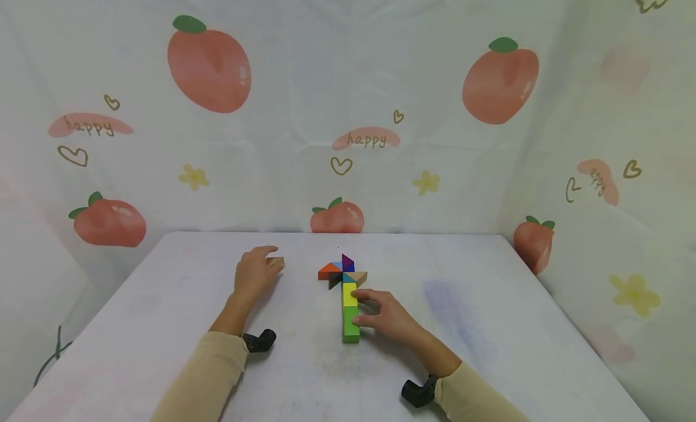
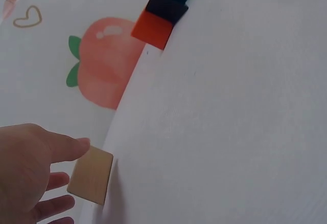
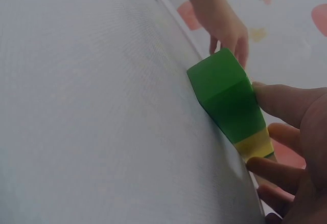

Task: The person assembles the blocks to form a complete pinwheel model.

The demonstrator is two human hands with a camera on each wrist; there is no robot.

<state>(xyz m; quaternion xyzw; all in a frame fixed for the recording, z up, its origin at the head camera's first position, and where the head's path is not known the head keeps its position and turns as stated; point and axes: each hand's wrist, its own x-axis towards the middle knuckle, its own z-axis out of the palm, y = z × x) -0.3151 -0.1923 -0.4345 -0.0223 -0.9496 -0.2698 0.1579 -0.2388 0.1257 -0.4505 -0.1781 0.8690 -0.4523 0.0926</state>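
Note:
At the left of the table, my left hand (image 1: 254, 273) is beside a plain wooden block (image 2: 92, 175). The thumb is at the block's upper corner and the other fingers are spread along its side, not curled round it. In the middle lies a column of a green block (image 1: 351, 324) and a yellow block (image 1: 350, 294). My right hand (image 1: 393, 316) touches the column's right side, thumb by the green block and a fingertip on the yellow one. Beyond the column, small blocks form a pinwheel shape: orange (image 1: 328, 271), black (image 1: 335, 280), purple (image 1: 347, 263), blue and tan (image 1: 357, 278).
The white table (image 1: 304, 373) reaches back to a fruit-print cloth (image 1: 283, 126) that hangs behind and at the sides. Each wrist carries a black camera mount (image 1: 260, 340). A dark cord (image 1: 57, 349) shows at the left edge.

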